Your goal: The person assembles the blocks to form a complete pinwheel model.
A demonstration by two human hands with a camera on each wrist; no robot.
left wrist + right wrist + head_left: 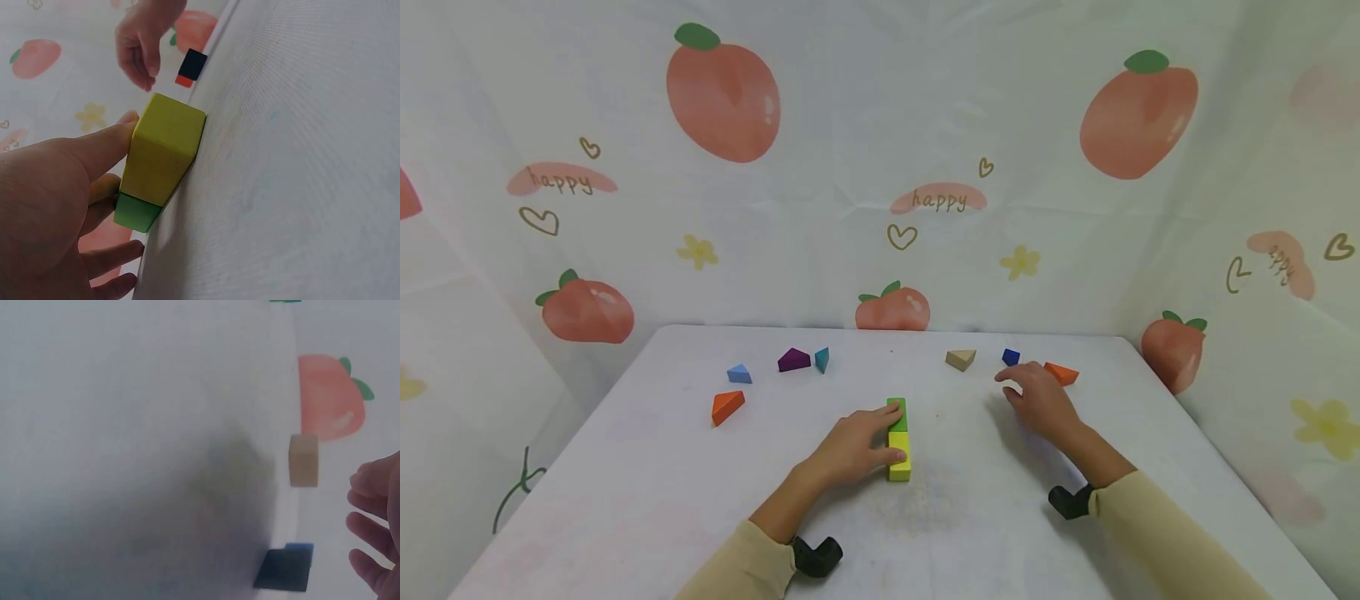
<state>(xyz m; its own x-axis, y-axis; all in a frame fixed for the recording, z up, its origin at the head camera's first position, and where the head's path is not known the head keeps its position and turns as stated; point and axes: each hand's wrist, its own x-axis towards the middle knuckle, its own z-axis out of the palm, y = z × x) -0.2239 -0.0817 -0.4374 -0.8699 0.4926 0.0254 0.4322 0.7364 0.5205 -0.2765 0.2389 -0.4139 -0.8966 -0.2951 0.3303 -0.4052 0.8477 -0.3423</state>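
Observation:
A green block (897, 419) and a yellow block (898, 468) lie end to end on the table, the yellow one nearer to me. My left hand (852, 448) rests on both, thumb against the yellow block and forefinger over the green one. The left wrist view shows the thumb along the yellow block (159, 150), with the green block (136, 212) adjoining it. My right hand (1041, 402) hovers above the table with loosely bent fingers and nothing in them. Beyond it sit a dark blue block (1011, 357) and an orange triangular block (1063, 373).
A tan triangular block (960, 359) lies at the back right of centre. Towards the back left are a purple block (793, 360), a teal block (822, 360), a light blue triangle (740, 374) and an orange triangle (727, 407). A printed cloth backdrop (820, 250) rises behind the table.

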